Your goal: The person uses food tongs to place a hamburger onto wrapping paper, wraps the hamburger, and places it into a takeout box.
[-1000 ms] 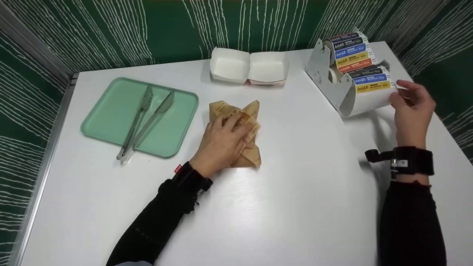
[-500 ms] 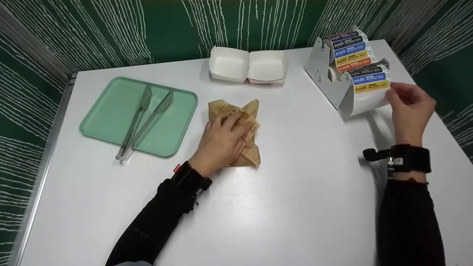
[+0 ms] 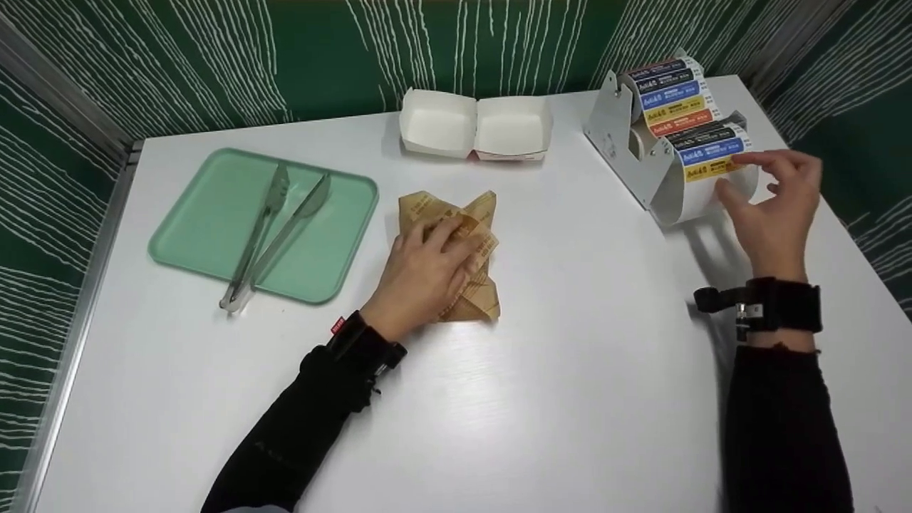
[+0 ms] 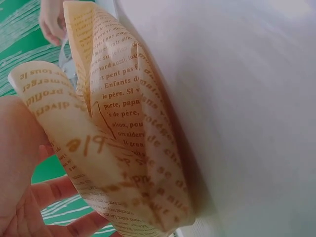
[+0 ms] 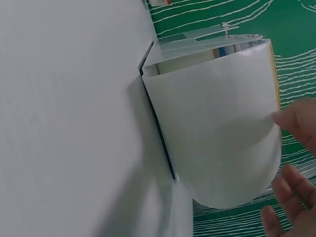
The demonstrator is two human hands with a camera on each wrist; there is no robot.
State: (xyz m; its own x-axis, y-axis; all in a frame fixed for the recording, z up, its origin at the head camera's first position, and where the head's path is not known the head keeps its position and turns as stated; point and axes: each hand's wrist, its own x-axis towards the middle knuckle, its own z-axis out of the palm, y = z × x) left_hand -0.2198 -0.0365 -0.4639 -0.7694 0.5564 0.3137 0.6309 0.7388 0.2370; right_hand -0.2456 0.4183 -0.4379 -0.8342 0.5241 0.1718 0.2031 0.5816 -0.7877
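Right hand (image 3: 775, 206) slid left over the stickers (image 3: 707, 152), upper right of the frame; can't tell if it's pinching one. Left hand (image 3: 425, 272) rests loose-fingered on the paper wrap (image 3: 473, 305) mid-frame.

We read "Enfants", "le père", "porte, papa" on the wrapping paper (image 4: 126, 98) | coloured labels (image 3: 672, 95): lettering too small for us to read

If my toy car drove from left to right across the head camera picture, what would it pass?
Green tray → brown paper wrap → label holder → right grip.
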